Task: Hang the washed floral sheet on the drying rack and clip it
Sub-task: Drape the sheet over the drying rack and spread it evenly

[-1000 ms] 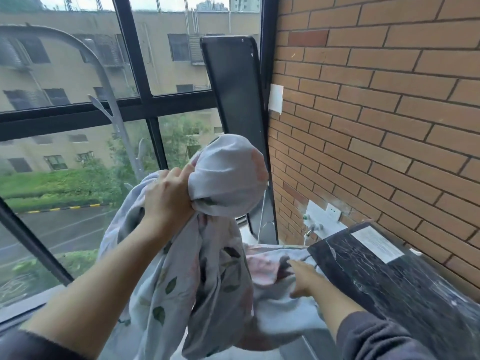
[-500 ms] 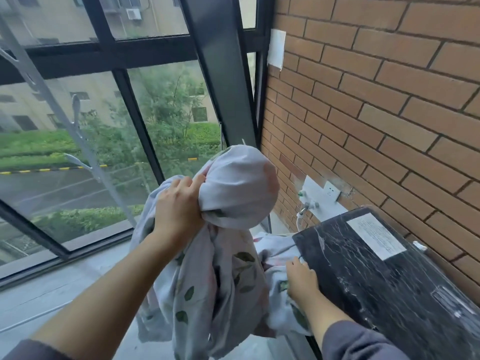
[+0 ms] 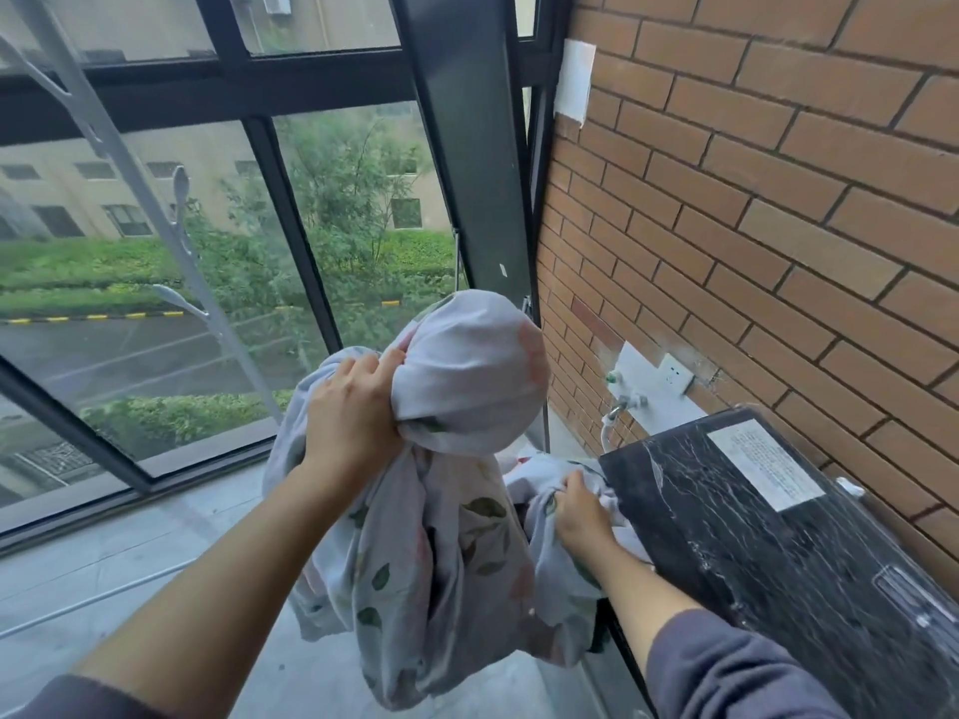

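- Left hand (image 3: 353, 407) grips the floral sheet (image 3: 441, 542), fingers curled round a gathered neck of cloth just under a rounded bulge that balloons above the fist.
- Below that grip the sheet hangs in loose folds, pale with green leaves and pink blotches, between the two forearms and above the grey floor (image 3: 129, 552).
- Right hand (image 3: 578, 511) sits lower and to the right, its fingers clenched on another bunch of the same sheet.
- That hand is just beside the near left edge of a black marbled appliance top (image 3: 778, 578), which bears a white label (image 3: 763, 464).
- Behind the appliance a brick wall (image 3: 778, 199) carries a white socket (image 3: 674, 376) with a tap (image 3: 625, 402) just beside it.
- At the left, a grey metal rack arm (image 3: 132, 163) with hooks slants across the window (image 3: 337, 199), well apart from the sheet.
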A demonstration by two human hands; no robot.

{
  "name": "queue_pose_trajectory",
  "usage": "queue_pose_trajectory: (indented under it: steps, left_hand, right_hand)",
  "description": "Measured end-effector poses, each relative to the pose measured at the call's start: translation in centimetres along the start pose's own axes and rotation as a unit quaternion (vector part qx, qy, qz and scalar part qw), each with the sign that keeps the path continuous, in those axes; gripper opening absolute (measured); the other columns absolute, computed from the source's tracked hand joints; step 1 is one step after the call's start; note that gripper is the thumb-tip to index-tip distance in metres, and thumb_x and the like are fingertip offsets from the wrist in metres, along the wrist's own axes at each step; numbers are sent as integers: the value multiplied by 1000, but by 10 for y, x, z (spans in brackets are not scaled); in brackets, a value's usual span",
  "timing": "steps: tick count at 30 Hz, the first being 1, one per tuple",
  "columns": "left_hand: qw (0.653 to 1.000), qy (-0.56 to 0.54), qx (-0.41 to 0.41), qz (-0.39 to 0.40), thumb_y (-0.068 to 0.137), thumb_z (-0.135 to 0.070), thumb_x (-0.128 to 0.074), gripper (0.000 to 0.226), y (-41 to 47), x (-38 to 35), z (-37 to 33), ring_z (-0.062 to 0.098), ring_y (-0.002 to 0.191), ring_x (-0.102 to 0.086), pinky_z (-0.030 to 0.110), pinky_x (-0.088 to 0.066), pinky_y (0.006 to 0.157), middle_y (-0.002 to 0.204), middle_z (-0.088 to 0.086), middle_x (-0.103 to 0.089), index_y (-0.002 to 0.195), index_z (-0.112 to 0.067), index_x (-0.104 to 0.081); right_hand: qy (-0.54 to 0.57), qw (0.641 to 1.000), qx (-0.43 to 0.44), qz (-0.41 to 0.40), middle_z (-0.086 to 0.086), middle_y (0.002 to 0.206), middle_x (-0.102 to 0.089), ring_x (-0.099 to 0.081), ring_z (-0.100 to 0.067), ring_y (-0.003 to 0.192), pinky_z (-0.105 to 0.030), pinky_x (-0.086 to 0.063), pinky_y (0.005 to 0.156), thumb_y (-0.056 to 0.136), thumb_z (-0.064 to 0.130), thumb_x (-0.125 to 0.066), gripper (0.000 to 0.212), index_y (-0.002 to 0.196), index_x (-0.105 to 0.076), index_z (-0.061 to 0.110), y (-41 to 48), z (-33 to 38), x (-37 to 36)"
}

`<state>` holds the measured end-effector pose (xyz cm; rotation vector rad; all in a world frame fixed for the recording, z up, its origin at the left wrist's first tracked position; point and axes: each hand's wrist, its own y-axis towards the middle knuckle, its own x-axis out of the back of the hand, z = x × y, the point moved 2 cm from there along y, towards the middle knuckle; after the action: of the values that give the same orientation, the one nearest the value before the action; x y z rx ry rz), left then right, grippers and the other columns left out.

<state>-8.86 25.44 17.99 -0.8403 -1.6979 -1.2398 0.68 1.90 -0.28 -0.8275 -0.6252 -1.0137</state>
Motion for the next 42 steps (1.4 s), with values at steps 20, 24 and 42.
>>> queue_pose_trajectory:
  steps: [20, 24, 42]
  left_hand:
    - [993, 37, 31, -105, 67, -37, -32, 60, -115, 165, 159, 34, 78, -56, 41, -47, 54, 80, 7, -57, 121, -19, -51]
    - [992, 44, 45, -108, 72, -29, -53, 58, -133, 187, 181, 34, 81, -56, 37, -40, 54, 82, 7, -57, 129, -23, -46]
    - [963, -79, 178, -184, 77, -25, -59, 25, -153, 307, 215, 33, 80, -58, 33, -39, 58, 85, 5, -60, 100, -22, -50]
  right_hand:
    - [112, 986, 122, 4, -1, 80, -48, -44, -21, 75, -36, -35, 68, 95, 16, -36, 14, 83, -36, 23, -147, 220, -78]
    - [122, 983, 135, -8, -2, 76, -49, -46, -25, 76, -37, -39, 71, 94, 16, -39, 17, 78, -36, 21, -165, 257, -79]
    - [196, 877, 365, 244, 6, 134, -31, -31, -14, 133, -34, -35, 109, 73, 26, -81, 102, 149, -13, 31, -230, 395, -30]
